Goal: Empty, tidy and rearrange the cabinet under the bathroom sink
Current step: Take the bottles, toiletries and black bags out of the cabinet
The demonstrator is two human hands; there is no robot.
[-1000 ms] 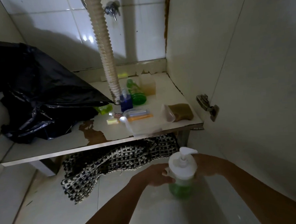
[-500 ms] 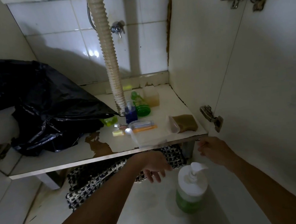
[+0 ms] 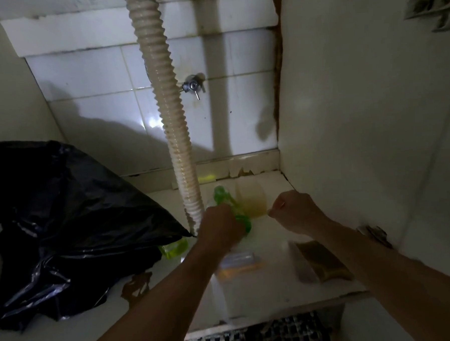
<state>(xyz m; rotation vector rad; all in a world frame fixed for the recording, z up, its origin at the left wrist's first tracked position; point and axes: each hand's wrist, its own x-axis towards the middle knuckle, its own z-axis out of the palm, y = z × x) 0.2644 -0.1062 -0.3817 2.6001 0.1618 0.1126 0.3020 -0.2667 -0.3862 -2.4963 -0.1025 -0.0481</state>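
Both reaching deep to clear the shelf (image 3: 277, 295): left hand (image 3: 220, 229) grasping green bottle (image 3: 228, 206), right hand (image 3: 295, 212) clenched, holding nothing

left hand (image 3: 220, 229) gripping green bottle (image 3: 231, 206), right hand (image 3: 294, 212) curled nearby

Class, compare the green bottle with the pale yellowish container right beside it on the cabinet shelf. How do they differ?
The green bottle is bright, clear green; the yellowish container is a dull, cloudy amber. The green bottle leans at a slant and looks slimmer; the yellowish container stands upright and looks broader. The left hand is on the green bottle; no hand touches the yellowish container. Both are see-through and sit by the drain hose.
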